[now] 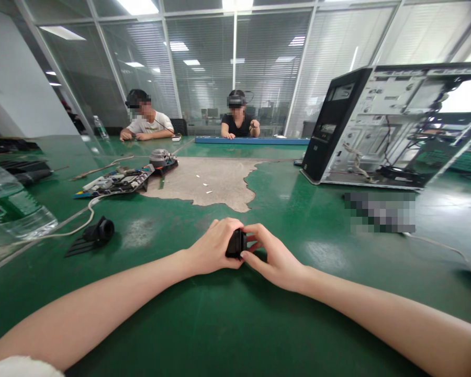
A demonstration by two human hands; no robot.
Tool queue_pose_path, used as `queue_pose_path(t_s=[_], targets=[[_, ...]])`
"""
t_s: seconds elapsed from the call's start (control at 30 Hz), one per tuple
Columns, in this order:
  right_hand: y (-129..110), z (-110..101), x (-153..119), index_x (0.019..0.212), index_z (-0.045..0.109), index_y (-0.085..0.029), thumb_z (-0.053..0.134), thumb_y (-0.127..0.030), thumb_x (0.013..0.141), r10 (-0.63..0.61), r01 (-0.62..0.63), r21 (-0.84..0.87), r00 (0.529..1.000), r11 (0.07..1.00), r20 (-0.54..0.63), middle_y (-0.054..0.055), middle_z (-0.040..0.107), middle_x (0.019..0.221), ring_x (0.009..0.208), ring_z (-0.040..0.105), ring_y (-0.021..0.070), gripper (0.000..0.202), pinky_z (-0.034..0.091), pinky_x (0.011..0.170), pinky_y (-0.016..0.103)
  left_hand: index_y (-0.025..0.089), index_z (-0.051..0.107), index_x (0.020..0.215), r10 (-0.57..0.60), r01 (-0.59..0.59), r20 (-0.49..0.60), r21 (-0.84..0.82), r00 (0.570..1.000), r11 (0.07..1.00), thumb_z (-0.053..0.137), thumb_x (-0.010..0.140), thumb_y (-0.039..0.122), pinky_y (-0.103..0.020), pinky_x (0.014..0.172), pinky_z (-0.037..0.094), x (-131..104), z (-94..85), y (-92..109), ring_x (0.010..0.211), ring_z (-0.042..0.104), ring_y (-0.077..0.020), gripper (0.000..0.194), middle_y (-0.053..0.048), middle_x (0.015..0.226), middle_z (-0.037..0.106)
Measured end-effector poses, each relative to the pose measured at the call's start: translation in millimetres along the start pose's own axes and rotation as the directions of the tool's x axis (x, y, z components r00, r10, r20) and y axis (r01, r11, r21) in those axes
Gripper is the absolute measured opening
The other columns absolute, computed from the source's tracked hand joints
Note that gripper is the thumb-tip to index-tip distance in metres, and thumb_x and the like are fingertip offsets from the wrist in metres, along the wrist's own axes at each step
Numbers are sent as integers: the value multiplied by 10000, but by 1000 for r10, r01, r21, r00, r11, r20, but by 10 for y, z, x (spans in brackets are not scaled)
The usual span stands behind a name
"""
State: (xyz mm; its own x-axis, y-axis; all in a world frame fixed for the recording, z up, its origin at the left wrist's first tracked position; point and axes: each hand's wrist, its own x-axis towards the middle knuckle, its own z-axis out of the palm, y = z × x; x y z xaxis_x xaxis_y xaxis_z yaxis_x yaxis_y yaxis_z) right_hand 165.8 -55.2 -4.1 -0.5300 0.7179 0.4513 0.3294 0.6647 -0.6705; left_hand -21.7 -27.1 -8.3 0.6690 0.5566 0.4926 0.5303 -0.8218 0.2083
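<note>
Opened computer tower and loose parts on a worn green tabletop.

At the right of the frame, the tower has a black front and wires inside; a pixelated object lies below it. Left of centre is a circuit board, a pale cable curving beneath. A clear bottle with a green label sits at the left edge. Small pale scraps dot a brown patch mid-frame. Beyond, a long blue strip and two people, in white and black, sit before glass panels.
</note>
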Motion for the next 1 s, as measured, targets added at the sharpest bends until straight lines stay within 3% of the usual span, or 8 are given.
queue_pose_path(t_s=[0.17, 0.27, 0.4, 0.67, 0.8, 0.9, 1.0], targets=[[-19, -16, -8, 1012, 445, -220, 484, -173, 813, -96, 93, -64, 994, 994, -46, 74, 442, 1119, 934, 515, 162, 209, 523, 765, 322, 197, 272, 1130, 9, -9, -10, -5, 1000, 1000, 624, 658, 286, -383, 818, 361, 4, -4, 10, 1015, 468, -245, 596, -93, 1116, 471], [22, 5, 6, 1077, 412, -214, 485, -185, 816, -41, 39, -25, 998, 999, -46, 78, 466, 1077, 978, 506, 175, 273, 529, 757, 314, 190, 271, 1133, 5, -5, -19, 0, 1000, 1000, 614, 671, 301, -384, 819, 362, 5, 4, 9, 1016, 469, -247, 586, -98, 1118, 470], [45, 17, 14, 1130, 360, -211, 476, -202, 827, 56, -57, 38, 998, 998, 16, 63, 515, 998, 882, 561, 160, 325, 538, 729, 323, 188, 274, 1132, 5, -5, -15, -3, 1000, 1000, 608, 671, 294, -387, 821, 359, 4, 9, -1, 1016, 470, -250, 579, -101, 1114, 472], [-41, -14, -14, 1004, 438, -223, 488, -185, 809, -100, 95, -101, 994, 990, -46, 83, 446, 1112, 882, 519, 168, 205, 519, 755, 352, 202, 287, 1129, 1, -1, -5, -24, 1000, 1000, 617, 649, 282, -391, 823, 358, 5, -11, 11, 1020, 474, -255, 588, -95, 1122, 477], [6, 8, 8, 1116, 384, -222, 484, -182, 814, -33, 31, -41, 999, 999, -36, 81, 475, 1067, 967, 509, 189, 321, 532, 758, 346, 194, 276, 1134, -5, 4, -14, -12, 1000, 1000, 613, 659, 290, -391, 822, 361, 4, -2, 10, 1023, 471, -258, 590, -102, 1125, 472], [21, 12, 18, 1142, 357, -215, 472, -193, 830, 33, -33, 12, 999, 999, 24, 66, 513, 1007, 915, 547, 169, 333, 537, 752, 334, 191, 275, 1128, -10, 10, -5, -5, 1000, 1000, 610, 661, 282, -394, 821, 361, 5, -1, 9, 1011, 476, -256, 583, -102, 1117, 474], [0, 0, 9, 1110, 379, -219, 476, -190, 828, -4, 4, -19, 1000, 1000, 4, 69, 506, 1022, 910, 546, 170, 300, 532, 753, 340, 191, 277, 1127, -7, 7, -1, -6, 1000, 1000, 613, 658, 279, -395, 822, 360, 6, -8, 13, 1016, 473, -256, 583, -102, 1121, 472]])
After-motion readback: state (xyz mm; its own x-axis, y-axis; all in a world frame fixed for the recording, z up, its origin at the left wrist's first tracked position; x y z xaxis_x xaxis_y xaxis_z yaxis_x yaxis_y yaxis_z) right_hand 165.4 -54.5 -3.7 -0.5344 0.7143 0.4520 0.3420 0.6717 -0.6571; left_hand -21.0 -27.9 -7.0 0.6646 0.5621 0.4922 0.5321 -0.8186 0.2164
